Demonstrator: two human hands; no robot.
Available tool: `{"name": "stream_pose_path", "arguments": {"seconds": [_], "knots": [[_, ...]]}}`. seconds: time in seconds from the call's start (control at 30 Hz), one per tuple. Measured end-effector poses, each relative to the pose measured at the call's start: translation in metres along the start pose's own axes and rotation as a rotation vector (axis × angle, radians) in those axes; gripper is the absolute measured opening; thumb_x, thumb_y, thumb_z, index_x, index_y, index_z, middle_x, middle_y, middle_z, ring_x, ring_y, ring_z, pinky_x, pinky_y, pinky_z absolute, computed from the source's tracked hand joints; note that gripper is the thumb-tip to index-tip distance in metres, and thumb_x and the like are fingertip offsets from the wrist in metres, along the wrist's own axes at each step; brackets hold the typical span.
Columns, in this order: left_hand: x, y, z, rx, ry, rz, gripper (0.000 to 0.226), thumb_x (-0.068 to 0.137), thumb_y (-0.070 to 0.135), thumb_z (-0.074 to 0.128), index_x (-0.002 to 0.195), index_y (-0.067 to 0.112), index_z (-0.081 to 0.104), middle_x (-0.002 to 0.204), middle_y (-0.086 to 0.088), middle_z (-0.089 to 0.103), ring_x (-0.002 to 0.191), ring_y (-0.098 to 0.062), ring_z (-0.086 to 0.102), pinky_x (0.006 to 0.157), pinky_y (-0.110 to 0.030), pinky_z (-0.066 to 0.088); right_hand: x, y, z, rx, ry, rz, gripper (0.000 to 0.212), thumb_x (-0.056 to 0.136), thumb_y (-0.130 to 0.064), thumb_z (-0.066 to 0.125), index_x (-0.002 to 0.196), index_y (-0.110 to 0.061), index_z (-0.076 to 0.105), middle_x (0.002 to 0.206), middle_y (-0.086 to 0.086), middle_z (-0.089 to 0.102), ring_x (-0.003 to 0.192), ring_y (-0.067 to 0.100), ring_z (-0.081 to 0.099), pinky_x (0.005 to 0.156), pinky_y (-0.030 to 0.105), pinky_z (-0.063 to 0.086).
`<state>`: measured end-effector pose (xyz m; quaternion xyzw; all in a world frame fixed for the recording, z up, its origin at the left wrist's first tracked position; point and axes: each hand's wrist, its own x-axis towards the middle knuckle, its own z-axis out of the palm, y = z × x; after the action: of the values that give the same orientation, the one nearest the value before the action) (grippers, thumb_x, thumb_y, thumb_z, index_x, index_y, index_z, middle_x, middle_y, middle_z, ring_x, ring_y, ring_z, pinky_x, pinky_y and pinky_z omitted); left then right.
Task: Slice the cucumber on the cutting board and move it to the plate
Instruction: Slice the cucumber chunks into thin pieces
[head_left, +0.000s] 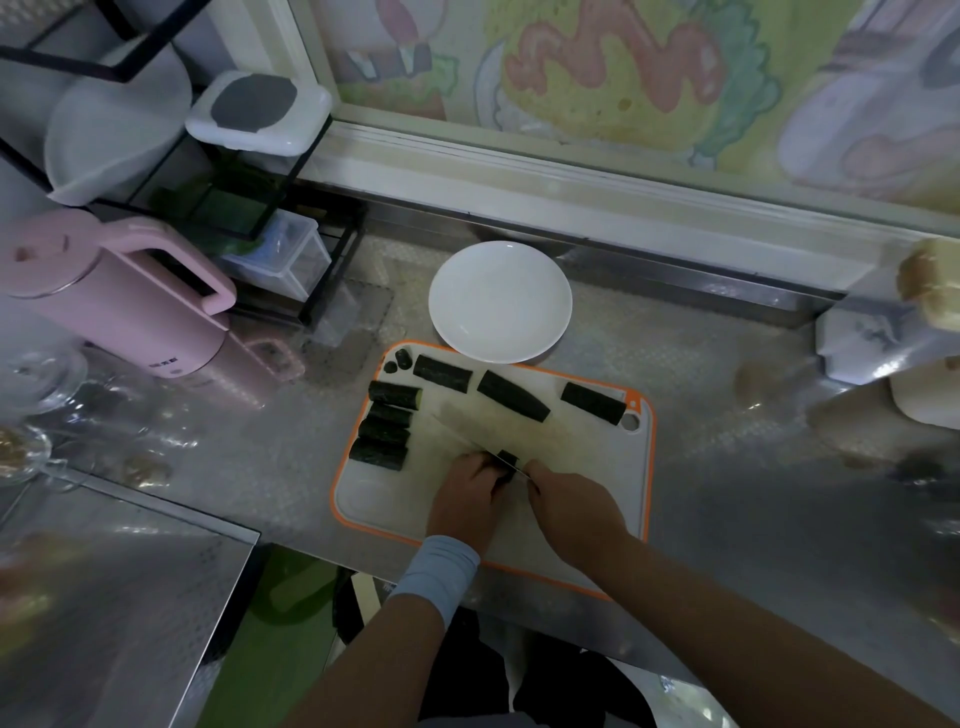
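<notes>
My left hand (467, 493) pinched a short cucumber piece (507, 459) on the cutting board (597, 467), right beside the knife (518, 471) gripped in my right hand (571, 512). Other pieces (511, 396) lay along the board; the plate (500, 301) held none. With my fingers that close, I judged a slipping blade or rolling stub could nick them.

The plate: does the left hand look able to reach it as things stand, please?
Probably yes. The left hand is busy holding a cucumber piece by the knife, but the plate sits at the far edge of the board, with only low cut pieces between.
</notes>
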<state>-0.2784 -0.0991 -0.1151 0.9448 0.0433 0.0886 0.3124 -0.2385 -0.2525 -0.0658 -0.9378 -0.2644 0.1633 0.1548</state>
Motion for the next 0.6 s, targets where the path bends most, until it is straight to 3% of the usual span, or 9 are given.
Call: {"name": "stream_pose_path", "arguments": {"seconds": [0.17,0.3,0.47,0.6], "knots": [[0.001,-0.003,0.0,0.024,-0.013,0.016,0.017,0.072,0.002,0.077,0.087,0.009,0.072,0.09,-0.007,0.066,0.084,-0.021,0.058,0.07,-0.026,0.051,-0.018,0.01,-0.002,0.007,0.005,0.033,0.028,0.103,-0.035,0.029,0.119,-0.024,0.049,0.081,0.001,0.064,0.066,0.019,0.06,0.063,0.037,0.051],[0.001,0.0,-0.003,0.038,-0.018,0.016,0.018,0.07,0.002,0.079,0.085,0.009,0.072,0.088,-0.007,0.067,0.08,-0.022,0.062,0.067,-0.022,0.048,-0.02,0.013,0.0,0.003,-0.007,0.039,0.028,0.103,-0.035,0.028,0.118,-0.024,0.049,0.078,0.001,0.063,0.063,0.018,0.058,0.061,0.038,0.052],[0.002,0.0,-0.003,0.034,-0.041,-0.02,0.016,0.075,0.007,0.076,0.09,0.012,0.073,0.091,-0.005,0.067,0.082,-0.021,0.06,0.071,-0.015,0.039,-0.007,0.005,0.007,0.003,0.0,0.033,0.036,0.103,-0.032,0.032,0.133,-0.021,0.047,0.091,0.005,0.066,0.075,0.023,0.062,0.059,0.028,0.038],[0.002,-0.001,-0.003,0.018,-0.038,0.002,0.014,0.077,0.008,0.074,0.09,0.011,0.072,0.092,-0.005,0.066,0.082,-0.022,0.058,0.068,-0.02,0.043,0.002,0.001,0.002,0.003,-0.03,0.004,0.036,0.104,-0.031,0.031,0.134,-0.018,0.046,0.097,0.007,0.066,0.082,0.026,0.062,0.064,0.03,0.04]]}}
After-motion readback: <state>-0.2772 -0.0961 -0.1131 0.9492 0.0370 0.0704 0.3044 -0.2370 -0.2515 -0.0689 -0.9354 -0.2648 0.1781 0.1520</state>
